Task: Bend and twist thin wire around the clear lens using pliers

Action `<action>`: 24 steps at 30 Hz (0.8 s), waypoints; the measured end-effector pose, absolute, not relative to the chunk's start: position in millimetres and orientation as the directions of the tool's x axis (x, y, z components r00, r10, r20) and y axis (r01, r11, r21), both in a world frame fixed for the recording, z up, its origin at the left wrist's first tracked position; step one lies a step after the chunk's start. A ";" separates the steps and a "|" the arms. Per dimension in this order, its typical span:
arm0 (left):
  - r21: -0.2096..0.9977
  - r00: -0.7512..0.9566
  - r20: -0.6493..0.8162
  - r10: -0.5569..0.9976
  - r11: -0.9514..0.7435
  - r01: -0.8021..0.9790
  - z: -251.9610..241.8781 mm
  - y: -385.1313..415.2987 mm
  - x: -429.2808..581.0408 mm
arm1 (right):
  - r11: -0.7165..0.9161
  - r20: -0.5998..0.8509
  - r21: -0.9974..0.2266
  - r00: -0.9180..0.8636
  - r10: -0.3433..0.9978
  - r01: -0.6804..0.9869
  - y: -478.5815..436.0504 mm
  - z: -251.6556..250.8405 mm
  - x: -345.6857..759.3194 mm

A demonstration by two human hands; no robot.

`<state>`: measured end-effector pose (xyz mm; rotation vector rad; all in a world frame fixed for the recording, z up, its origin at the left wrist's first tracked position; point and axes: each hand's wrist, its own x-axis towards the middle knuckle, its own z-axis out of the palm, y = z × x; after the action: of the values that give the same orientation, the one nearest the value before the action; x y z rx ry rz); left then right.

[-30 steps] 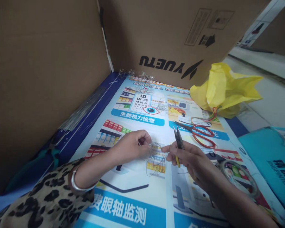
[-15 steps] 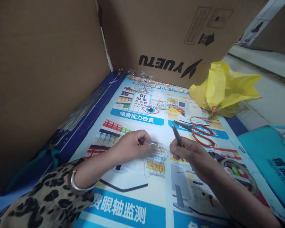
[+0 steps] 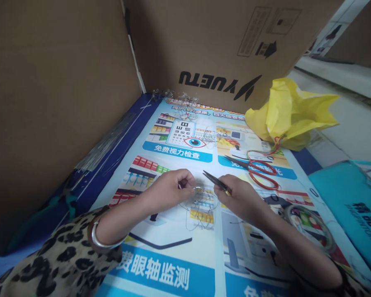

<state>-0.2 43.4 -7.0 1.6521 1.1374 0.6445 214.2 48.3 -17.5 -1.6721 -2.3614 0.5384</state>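
Wire loops (image 3: 200, 206) are hanging between our two hands, over the printed sheet (image 3: 160, 268), and we cannot tell if their low ends are touching it. Our left hand (image 3: 173, 189) is pinching their upper edge, thumb and first finger pressed close, the other fingers curling in. Our right hand (image 3: 239, 194) is gripping a small pointed tool (image 3: 216, 181) in a fist, and its dark tip is pointing toward our left hand, near the loops. We seem to be shaping or fixing the wire, holding it with one hand while having the tool ready in the other. Our next move is probably calling for a steady pinch and a careful tip, because thin wire is likely bending easily. Farther out, red-handled scissors (image 3: 262, 181) are lying past our right hand, another wire bunch (image 3: 209, 135) is resting ahead, and a yellow bag (image 3: 289, 113) is sitting near the cardboard (image 3: 204, 41).
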 end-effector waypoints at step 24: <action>0.862 0.313 -0.009 0.950 -0.151 0.484 -7.2 44.6 -1.0 | 0.429 -0.164 -0.102 -0.441 0.882 0.897 22.6 13.2 223.8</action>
<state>-1.0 44.6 -7.2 1.7718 1.2892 0.7270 223.8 22.6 13.2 -1.7021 -2.7273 0.2811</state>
